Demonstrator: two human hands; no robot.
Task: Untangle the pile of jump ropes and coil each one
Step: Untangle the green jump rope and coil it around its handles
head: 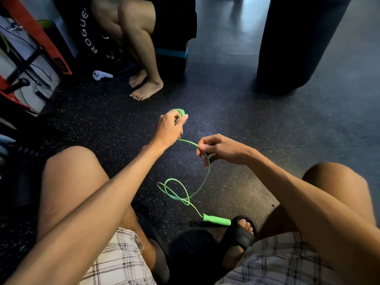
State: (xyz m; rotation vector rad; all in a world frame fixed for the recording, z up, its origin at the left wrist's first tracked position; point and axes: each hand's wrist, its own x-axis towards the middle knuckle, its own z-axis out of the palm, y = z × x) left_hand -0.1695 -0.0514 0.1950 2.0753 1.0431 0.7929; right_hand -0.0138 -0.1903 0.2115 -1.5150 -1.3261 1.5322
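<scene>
Step in hand: coiling the green jump rope (208, 171), judged mid-coil. My left hand (169, 128) is closed round a bundle of finished turns (179, 112), which stick out above its knuckles. My right hand (218, 148), just beside it and nearer to me, pinches a single strand between thumb and fingertips. A short span of rope runs from one hand to the other.

Below the right hand the strand drops in a curve to the floor (257, 124). There it lies in a few loose overlapping loops (174, 190), nearer to me than both hands. Whether those loops cross into a real knot I cannot tell. Past them the rope ends at the green handle (217, 220), lying flat just beside my black sandal (239, 233), on the right-hand side. The other handle is hidden, presumably inside the left fist.

Judgement: a good part is coiled and the floor length is yet to take up. The next move calls for laying the pinched strand over the left hand as another turn of matching size, letting slack slide through the right fingers. The floor loops need watching so they open out and do not cinch. No other rope identified near the hands
</scene>
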